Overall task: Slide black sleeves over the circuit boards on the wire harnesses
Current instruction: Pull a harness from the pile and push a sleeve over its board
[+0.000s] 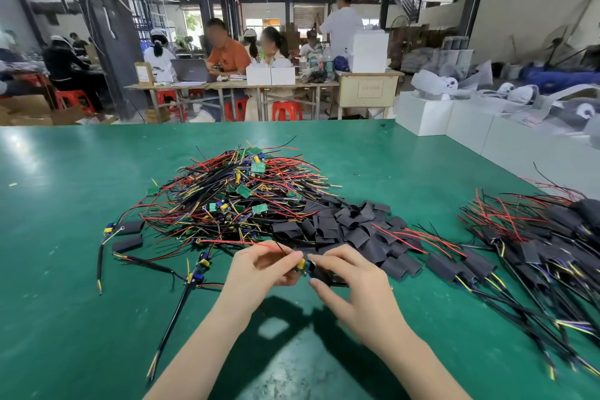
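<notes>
My left hand pinches a small circuit board with a yellow part; its red wire runs off to the left. My right hand grips a black sleeve whose end meets the board. Both hands hover just above the green table, near its front middle. Behind them lies a tangled heap of wire harnesses with bare green boards. A pile of loose black sleeves lies to the right of that heap. Sleeved harnesses are stacked at the far right.
A few harnesses with sleeves lie loose at the left. White boxes line the table's back right edge. Beyond the table, several people sit at workbenches with red stools.
</notes>
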Demonstrator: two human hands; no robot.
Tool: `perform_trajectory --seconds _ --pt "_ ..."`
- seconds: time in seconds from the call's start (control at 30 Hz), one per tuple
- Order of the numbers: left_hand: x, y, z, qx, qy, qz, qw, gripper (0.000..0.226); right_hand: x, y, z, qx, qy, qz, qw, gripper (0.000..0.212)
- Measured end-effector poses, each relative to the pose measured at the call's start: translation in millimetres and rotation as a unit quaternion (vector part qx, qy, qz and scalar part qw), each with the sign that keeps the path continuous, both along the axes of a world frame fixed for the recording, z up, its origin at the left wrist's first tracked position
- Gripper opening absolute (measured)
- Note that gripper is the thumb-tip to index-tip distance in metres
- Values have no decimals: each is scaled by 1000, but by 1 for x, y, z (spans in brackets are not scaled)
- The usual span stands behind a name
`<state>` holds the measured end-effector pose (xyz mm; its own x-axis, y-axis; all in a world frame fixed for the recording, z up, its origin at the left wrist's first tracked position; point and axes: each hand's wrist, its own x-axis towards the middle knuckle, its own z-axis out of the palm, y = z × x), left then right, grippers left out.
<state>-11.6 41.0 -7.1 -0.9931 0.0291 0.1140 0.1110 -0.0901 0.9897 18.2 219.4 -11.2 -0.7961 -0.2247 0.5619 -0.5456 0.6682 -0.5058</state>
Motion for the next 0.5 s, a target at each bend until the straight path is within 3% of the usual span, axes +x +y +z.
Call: perform_trajectory --seconds 0.2,0.37,0.5 --pt "0 -1 3 111 -94 -32 989 16 -4 2 -3 29 4 31 999 46" --pt "3 -1 3 93 -108 -58 988 14 -5 4 -4 81 56 34 995 52" --pt "2 0 1 68 -86 -86 990 7 -5 5 -4 56 36 40 997 49"
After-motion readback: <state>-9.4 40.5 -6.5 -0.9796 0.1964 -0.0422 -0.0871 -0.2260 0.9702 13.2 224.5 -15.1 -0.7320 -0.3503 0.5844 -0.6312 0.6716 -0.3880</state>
